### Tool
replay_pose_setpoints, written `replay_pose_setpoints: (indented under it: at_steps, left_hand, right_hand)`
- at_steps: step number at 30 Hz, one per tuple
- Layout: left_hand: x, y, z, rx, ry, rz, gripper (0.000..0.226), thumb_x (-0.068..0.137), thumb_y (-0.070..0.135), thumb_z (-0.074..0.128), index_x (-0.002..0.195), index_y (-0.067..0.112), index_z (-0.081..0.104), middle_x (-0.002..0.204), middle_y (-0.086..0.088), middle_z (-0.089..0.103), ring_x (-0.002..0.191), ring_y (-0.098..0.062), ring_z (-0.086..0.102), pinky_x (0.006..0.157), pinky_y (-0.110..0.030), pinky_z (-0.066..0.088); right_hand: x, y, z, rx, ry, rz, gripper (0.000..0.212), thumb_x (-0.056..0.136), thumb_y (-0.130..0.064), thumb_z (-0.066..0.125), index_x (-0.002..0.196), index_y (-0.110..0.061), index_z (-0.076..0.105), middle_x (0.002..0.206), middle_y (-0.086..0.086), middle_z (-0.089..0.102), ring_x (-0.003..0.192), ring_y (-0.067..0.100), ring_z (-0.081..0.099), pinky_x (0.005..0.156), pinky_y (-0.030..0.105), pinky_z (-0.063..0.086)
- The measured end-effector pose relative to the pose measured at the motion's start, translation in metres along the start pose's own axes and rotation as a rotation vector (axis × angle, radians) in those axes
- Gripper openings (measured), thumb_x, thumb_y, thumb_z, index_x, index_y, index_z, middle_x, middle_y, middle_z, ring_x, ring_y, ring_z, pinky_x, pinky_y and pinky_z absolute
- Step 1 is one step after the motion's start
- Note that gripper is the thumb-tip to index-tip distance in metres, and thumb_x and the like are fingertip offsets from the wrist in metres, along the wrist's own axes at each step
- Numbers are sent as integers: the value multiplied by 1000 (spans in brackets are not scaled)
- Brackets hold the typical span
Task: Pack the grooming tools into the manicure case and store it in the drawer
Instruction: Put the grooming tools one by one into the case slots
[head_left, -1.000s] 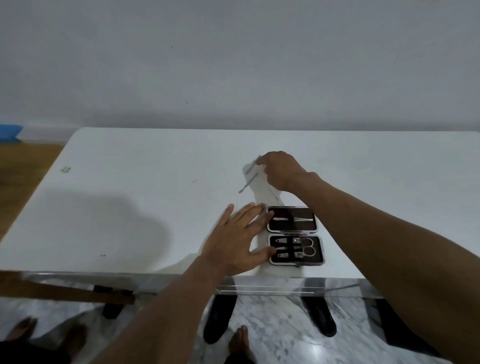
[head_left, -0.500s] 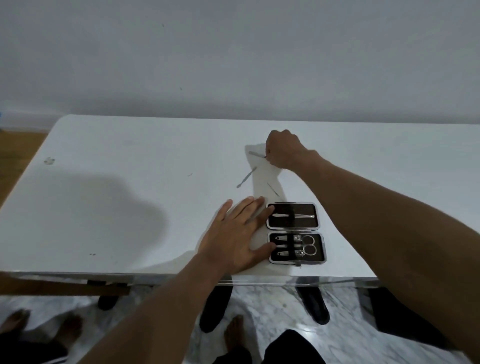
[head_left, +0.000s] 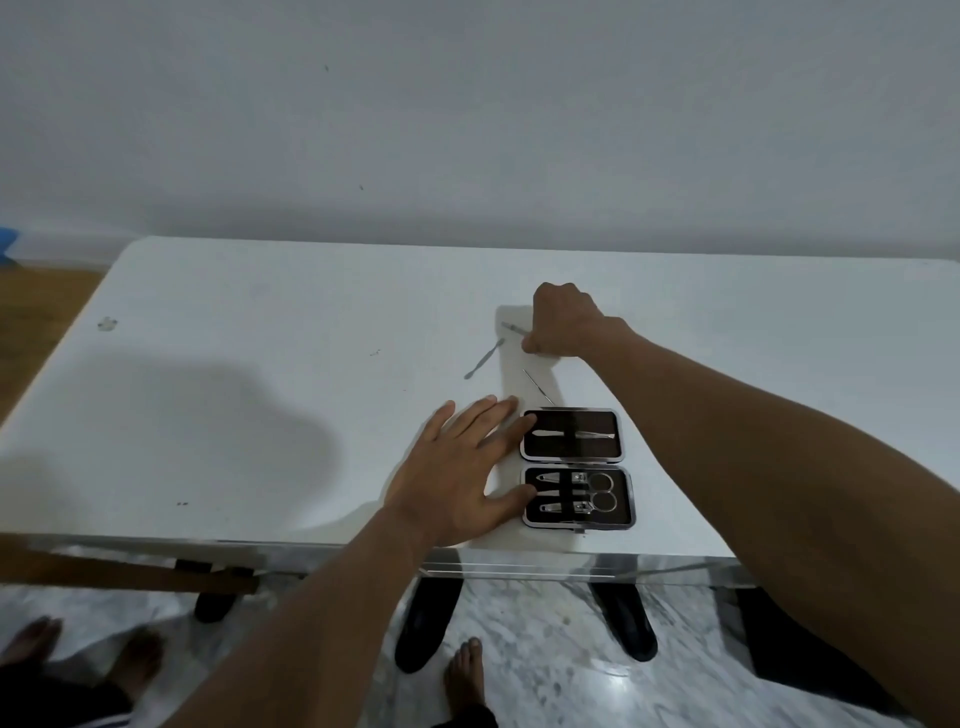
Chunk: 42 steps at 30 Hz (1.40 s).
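The manicure case (head_left: 566, 421) lay open, half filled, the left hand (head_left: 452, 478) flat against its side. Beyond it, the right hand (head_left: 563, 322) pinched a thin tool (head_left: 511, 328); spatula (head_left: 484, 358) and pick (head_left: 537, 385) lay unpacked.

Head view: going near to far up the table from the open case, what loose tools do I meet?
Open manicure case → thin pick → flat pusher → metal tool that the right hand grips.

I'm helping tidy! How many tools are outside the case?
3: a held tool in the right hand, a flat tool beside it, a thin tool behind the case; the hand may hide more.
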<state>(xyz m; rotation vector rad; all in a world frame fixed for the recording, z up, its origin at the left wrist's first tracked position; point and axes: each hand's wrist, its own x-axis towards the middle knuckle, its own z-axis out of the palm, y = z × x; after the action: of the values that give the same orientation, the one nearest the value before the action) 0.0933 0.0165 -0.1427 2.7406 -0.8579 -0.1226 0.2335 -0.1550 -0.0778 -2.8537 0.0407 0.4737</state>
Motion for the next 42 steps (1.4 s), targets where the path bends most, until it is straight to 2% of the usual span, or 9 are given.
replay_pose_setpoints:
  at_steps: [2, 6, 9, 14, 23, 26, 28, 33, 42]
  left_hand:
    - [0, 0, 1, -2, 7, -4, 73, 88, 69, 30, 152, 38, 14, 161, 11, 12, 148, -8, 4, 120, -44, 7]
    - [0, -1, 3, 13, 22, -6, 72, 88, 67, 32, 152, 37, 16, 161, 11, 14, 148, -7, 5, 120, -44, 8]
    - [-1, 0, 2, 10, 22, -1, 71, 88, 67, 32, 151, 38, 17, 161, 11, 15, 148, -7, 6, 120, -44, 9]
    - [-1, -1, 4, 24, 44, 5, 70, 90, 67, 32, 151, 36, 19, 160, 10, 17, 147, -9, 9, 120, -43, 10]
    - [-2, -1, 8, 28, 83, 1, 69, 89, 67, 32, 151, 37, 21, 159, 10, 21, 147, -8, 13, 120, -42, 11]
    - [-3, -2, 8, 18, 89, 9, 69, 90, 67, 33, 151, 37, 21, 159, 10, 22, 147, -8, 14, 120, -41, 10]
    - [-2, -2, 7, 15, 96, 12, 68, 89, 67, 33, 150, 37, 22, 159, 10, 22, 146, -8, 14, 120, -41, 11]
    - [-2, -3, 9, -6, 106, 12, 67, 90, 66, 34, 150, 38, 23, 158, 11, 23, 146, -7, 15, 120, -41, 11]
    - [-2, -3, 8, -7, 94, 11, 67, 89, 67, 33, 150, 38, 23, 159, 11, 22, 146, -8, 14, 120, -41, 10]
  right_hand:
    - [-4, 3, 3, 15, 15, -10, 33, 72, -17, 71, 62, -10, 41, 69, 7, 50, 73, 31, 53, 62, 30, 41]
    - [-13, 18, 1, 227, 57, -35, 19, 71, -18, 71, 80, -3, 64, 84, 15, 67, 78, 31, 63, 64, 30, 48]
    - [-39, 38, -4, 408, 31, -72, 6, 77, -9, 65, 83, -7, 65, 83, 11, 69, 77, 27, 67, 68, 35, 54]
    - [-91, 73, -7, 555, -101, -109, 12, 84, 0, 61, 93, -7, 64, 81, 10, 67, 67, 18, 64, 57, 27, 51]
    - [-141, 97, 4, 323, -207, -142, 15, 86, -4, 58, 99, -11, 63, 90, 7, 73, 64, 17, 70, 53, 23, 49]
    - [-141, 96, 7, 217, -173, -171, 17, 84, -4, 57, 92, -16, 66, 90, 7, 74, 65, 15, 69, 69, 28, 56]
    - [-142, 93, 8, 166, -129, -187, 19, 84, -5, 56, 91, -18, 69, 92, 5, 74, 64, 9, 63, 68, 23, 51]
    - [-142, 90, 10, 64, -34, -223, 26, 83, -5, 53, 94, -18, 73, 96, 4, 73, 76, 18, 59, 79, 33, 53]
    - [-149, 101, 14, 34, -9, -258, 24, 82, -10, 61, 98, -21, 74, 95, -1, 73, 71, 11, 54, 75, 27, 48]
